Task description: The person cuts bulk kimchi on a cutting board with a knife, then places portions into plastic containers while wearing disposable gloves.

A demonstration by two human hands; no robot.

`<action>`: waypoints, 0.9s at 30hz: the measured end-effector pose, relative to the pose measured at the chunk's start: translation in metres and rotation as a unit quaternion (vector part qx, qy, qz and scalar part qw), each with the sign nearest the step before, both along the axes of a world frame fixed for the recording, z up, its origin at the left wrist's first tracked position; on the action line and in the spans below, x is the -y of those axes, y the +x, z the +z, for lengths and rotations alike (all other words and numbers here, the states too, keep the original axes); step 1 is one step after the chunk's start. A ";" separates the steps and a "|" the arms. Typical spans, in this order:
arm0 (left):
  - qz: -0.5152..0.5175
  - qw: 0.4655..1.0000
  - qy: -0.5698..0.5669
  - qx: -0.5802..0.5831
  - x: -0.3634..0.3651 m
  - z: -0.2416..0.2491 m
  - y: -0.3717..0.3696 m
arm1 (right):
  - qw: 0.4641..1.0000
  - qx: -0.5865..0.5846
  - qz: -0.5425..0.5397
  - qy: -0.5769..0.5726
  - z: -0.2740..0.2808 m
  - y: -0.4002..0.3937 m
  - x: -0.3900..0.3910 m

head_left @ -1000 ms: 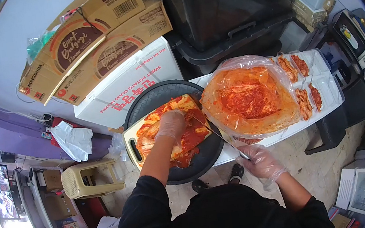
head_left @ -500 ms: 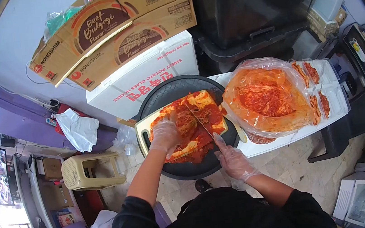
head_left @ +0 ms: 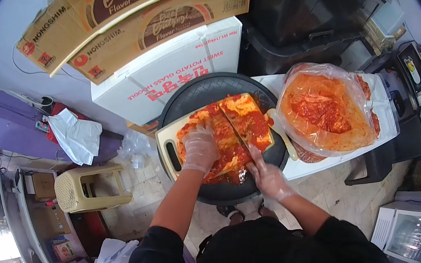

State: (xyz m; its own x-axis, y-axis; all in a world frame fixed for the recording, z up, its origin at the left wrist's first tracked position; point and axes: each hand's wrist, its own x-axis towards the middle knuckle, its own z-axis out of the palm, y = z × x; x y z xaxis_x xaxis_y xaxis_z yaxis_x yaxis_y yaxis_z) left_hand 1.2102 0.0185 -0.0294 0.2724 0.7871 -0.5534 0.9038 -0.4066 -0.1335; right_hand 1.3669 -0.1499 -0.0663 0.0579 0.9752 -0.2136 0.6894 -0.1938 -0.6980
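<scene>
Change: a second ago the right hand held the knife off to the side; now the blade lies across the kimchi.
Left hand: gloved, fingers spread flat, pressing the kimchi down.
Right hand: fingers closed around the knife handle.
Kimchi: on the cutting board over the black tray.
Meaning: slicing appears under way.

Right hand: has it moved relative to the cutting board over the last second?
Yes. The right hand was off the cutting board, out by the bag of kimchi; now it is at the board's near edge, knife blade across the kimchi.
</scene>
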 end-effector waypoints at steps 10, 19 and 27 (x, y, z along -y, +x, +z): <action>0.007 0.998 0.046 0.040 0.003 0.005 0.000 | 0.997 0.055 0.007 -0.061 0.004 0.007 0.002; 0.008 0.995 0.077 0.059 0.006 0.006 0.000 | 0.998 0.066 -0.007 -0.022 -0.001 0.028 0.019; 0.004 0.997 0.050 0.055 0.006 0.008 0.000 | 0.995 -0.023 0.004 0.097 0.028 0.018 0.019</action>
State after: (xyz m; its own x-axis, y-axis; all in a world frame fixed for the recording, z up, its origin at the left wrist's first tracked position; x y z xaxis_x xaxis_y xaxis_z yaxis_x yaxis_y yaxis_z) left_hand 1.2105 0.0126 -0.0214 0.3209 0.8393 -0.4388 0.9181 -0.3895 -0.0735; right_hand 1.3852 -0.1687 -0.0379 0.0442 0.9987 -0.0243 0.6574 -0.0474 -0.7521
